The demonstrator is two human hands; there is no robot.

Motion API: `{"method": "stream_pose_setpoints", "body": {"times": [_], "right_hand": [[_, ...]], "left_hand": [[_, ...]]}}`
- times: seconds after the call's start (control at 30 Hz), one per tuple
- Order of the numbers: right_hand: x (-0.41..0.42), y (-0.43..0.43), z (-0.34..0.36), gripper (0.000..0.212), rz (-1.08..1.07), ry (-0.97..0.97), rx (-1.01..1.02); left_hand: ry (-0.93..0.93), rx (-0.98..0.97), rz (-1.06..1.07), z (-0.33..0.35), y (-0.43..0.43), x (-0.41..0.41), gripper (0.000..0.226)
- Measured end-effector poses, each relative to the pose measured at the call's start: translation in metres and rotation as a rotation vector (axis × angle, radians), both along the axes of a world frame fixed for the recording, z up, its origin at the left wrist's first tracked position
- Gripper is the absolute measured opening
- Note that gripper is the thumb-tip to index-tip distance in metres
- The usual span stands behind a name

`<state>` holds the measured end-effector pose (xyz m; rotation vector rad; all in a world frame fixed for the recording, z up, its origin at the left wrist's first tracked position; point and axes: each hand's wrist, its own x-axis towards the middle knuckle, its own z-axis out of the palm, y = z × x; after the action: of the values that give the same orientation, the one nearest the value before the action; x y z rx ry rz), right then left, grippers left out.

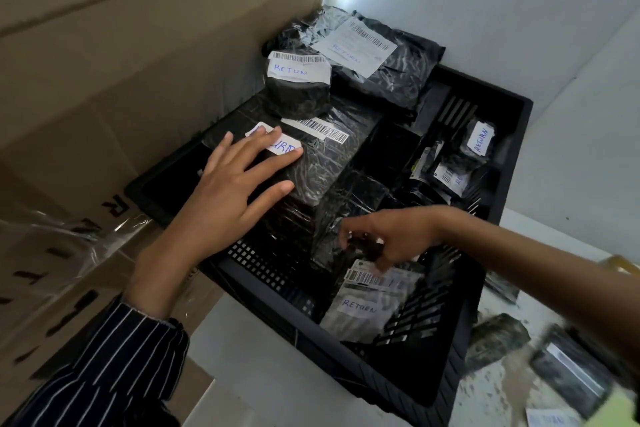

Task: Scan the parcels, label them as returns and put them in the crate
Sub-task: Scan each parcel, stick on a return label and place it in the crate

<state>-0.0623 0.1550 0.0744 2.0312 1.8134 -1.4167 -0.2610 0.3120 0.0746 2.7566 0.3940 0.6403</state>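
Note:
A black plastic crate (pixel 408 388) holds several black-wrapped parcels with white barcode and handwritten return labels. My left hand (pixel 235 184) lies flat with fingers spread on a long black parcel (pixel 332 156), partly covering its return label (pixel 280 146). My right hand (pixel 388 239) reaches into the crate's near end, fingers curled down onto a small flat parcel (pixel 370 302) with a barcode and a return label. A round parcel (pixel 298 87) and a large flat parcel (pixel 377 59) lie at the far end. Two small labelled parcels (pixel 478 142) sit in the right side.
A big cardboard box (pixel 121 62) stands against the crate's left side, with clear tape hanging off it. On the white table at the lower right lie more black parcels (pixel 498 340), blurred. A white wall rises behind the crate.

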Motion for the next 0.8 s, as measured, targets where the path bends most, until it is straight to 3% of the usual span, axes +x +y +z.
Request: {"method": "stream_pose_setpoints", "body": {"times": [0.23, 0.6, 0.8], "right_hand": [[0.004, 0.001, -0.002, 0.055, 0.106, -0.008, 0.043], [-0.015, -0.049, 0.058, 0.05, -0.076, 0.01, 0.364], [-0.069, -0.032, 0.024, 0.049, 0.182, -0.267, 0.452]], "left_hand": [[-0.001, 0.005, -0.002, -0.001, 0.0, 0.0, 0.056], [-0.047, -0.097, -0.003, 0.001, 0.005, -0.001, 0.053], [-0.077, -0.121, 0.005, 0.002, 0.005, 0.0, 0.054]]}}
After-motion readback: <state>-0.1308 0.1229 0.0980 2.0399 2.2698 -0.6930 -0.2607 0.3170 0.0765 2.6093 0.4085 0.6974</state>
